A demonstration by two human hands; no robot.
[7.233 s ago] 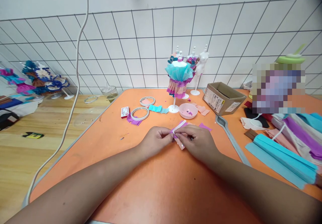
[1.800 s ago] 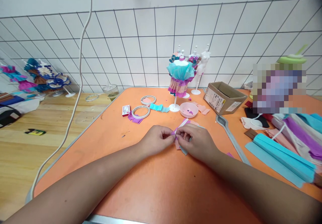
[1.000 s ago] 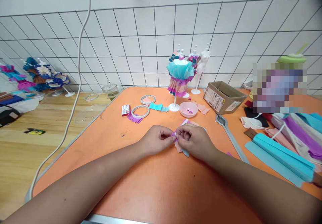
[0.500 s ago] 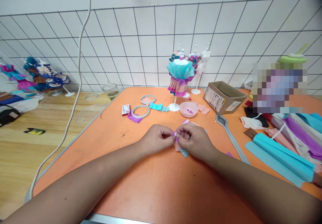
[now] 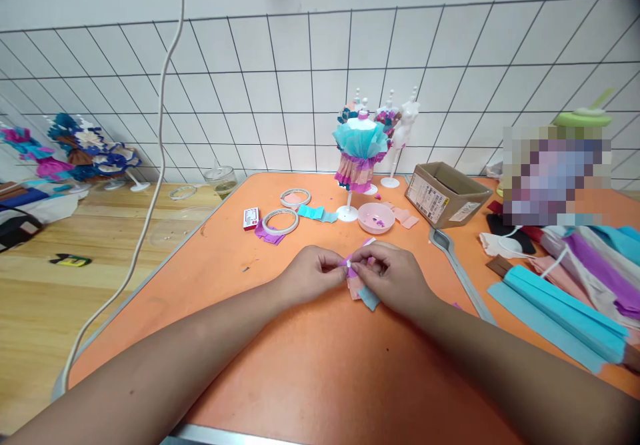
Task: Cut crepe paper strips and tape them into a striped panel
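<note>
Between my hands is a layered strip of crepe paper (image 5: 355, 286) in purple, peach and light blue, with a white strip along its purple edge. My left hand (image 5: 313, 273) pinches the purple end between thumb and forefinger. Right beside those fingertips, my right hand (image 5: 393, 277) pinches the same paper and hides part of it. Beyond the hands stands a small dress form (image 5: 361, 148) wearing a turquoise, purple and peach paper dress. A pink bowl (image 5: 375, 219) with small purple bits sits in front of it.
Left of the bowl lie two tape rolls (image 5: 280, 221), a small red-and-white box (image 5: 251, 218) and turquoise paper (image 5: 317, 213). A cardboard box (image 5: 447, 195) stands at the back right. Crepe paper sheets (image 5: 560, 315) pile up on the right. A white cable (image 5: 159, 125) hangs at left.
Since the oldest frame, light blue paper has appeared below my right hand, and a purple scrap has gone from beside it. Lately my fingers have only shifted slightly along the purple edge.
</note>
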